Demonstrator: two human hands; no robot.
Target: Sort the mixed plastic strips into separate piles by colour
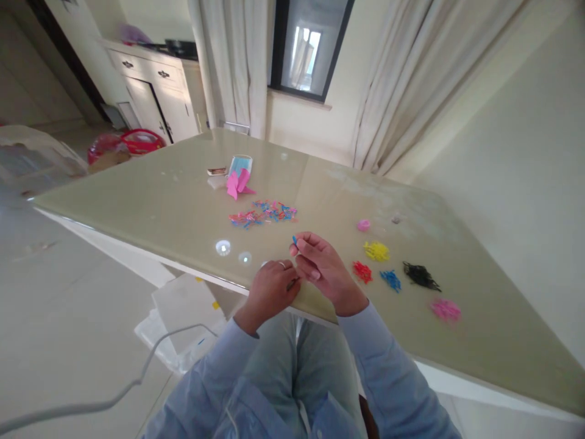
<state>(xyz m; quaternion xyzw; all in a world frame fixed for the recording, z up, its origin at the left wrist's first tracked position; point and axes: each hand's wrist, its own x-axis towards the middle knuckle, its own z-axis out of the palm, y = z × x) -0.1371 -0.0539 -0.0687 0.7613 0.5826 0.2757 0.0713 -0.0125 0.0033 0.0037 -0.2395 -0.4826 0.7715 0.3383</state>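
Observation:
Near the table's front edge, my right hand [323, 266] pinches a small blue piece [295, 240] between thumb and fingertips. My left hand [273, 289], with a ring on one finger, is closed beside it; what its fingers hold, if anything, is hidden. Beyond both hands lies a mixed pile of red, pink and blue pieces [265, 214]. To the right sit separate piles: yellow [376, 250], red [362, 272], blue [391, 280], black [420, 275] and pink [445, 310]. A small pink bundle [364, 225] lies behind the yellow pile.
A pink paper-like item [238, 183] and a blue face mask [240, 164] lie farther back on the glossy table [173, 201]. A grey cable [137, 381] runs at the lower left, near white sheets [185, 308] below the table edge.

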